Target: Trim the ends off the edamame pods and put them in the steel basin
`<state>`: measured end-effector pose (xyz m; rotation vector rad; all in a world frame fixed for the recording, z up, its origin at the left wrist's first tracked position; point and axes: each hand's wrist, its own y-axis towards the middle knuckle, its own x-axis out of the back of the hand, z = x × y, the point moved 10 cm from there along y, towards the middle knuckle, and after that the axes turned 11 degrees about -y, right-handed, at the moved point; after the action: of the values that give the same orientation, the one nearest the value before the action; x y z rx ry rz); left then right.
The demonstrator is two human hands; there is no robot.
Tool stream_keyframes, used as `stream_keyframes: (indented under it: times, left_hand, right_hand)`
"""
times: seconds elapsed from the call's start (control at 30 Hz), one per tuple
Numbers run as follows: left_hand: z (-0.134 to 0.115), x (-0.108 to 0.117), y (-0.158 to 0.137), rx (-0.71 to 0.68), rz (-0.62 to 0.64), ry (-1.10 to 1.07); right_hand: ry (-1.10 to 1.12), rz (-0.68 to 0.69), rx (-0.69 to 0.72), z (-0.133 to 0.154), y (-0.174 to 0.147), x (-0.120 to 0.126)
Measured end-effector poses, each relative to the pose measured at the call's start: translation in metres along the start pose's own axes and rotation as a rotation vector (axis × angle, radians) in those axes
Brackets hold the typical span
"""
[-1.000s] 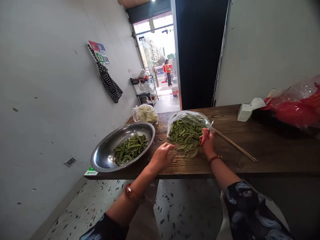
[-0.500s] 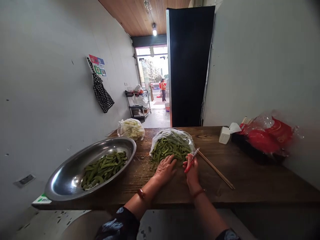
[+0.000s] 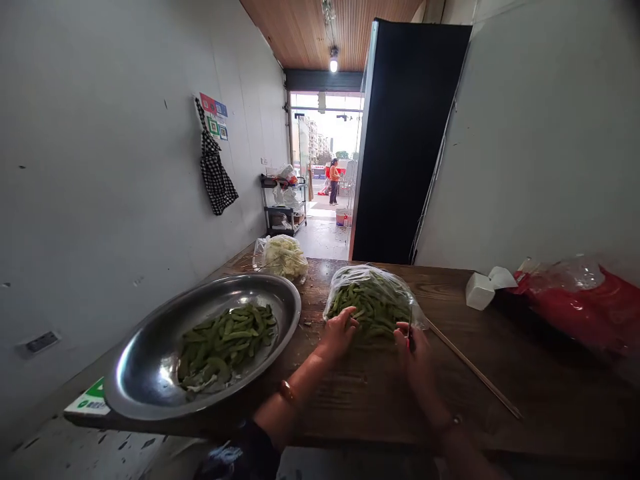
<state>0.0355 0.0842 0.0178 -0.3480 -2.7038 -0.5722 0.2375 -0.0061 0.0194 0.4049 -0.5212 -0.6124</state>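
A heap of green bean pods spills from a clear plastic bag on the wooden table. At the heap's near left edge is my left hand, its fingers bent and apart, with no pod visible in it. My right hand grips small scissors with red handles, blades pointing up, at the heap's right edge. More pods lie in a large steel basin to the left.
Behind the basin sits a bag of pale vegetable pieces. Chopsticks lie on the table at right. A white tissue pack and red plastic packaging are farther right. A person stands outside the doorway.
My left hand has lifted from lying flat by the pods, and its fingers are now bent. My right hand has turned the scissors more upright. The camera view has shifted left.
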Motion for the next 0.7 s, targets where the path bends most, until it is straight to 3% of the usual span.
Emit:
stream_keyframes:
  times: [0.13, 0.23, 0.47, 0.57, 0.7]
  left_hand:
    - [-0.004, 0.015, 0.008, -0.011, -0.05, -0.176]
    - [-0.006, 0.023, 0.008, -0.003, -0.097, -0.305]
    - [0.001, 0.015, -0.002, 0.255, -0.036, -0.878]
    - [0.001, 0.006, -0.007, 0.372, 0.03, -0.939]
    - [0.001, 0.0, -0.01, 0.421, 0.045, -0.948]
  right_hand:
    - [-0.188, 0.14, 0.231, 0.048, 0.018, -0.031]
    - [-0.233, 0.128, 0.322, 0.069, 0.031, -0.049]
    - [-0.246, 0.078, 0.349, 0.065, 0.033, -0.054]
    - [-0.229, 0.106, 0.417, 0.068, 0.029, -0.052]
    - [-0.188, 0.14, 0.431, 0.068, 0.027, -0.054]
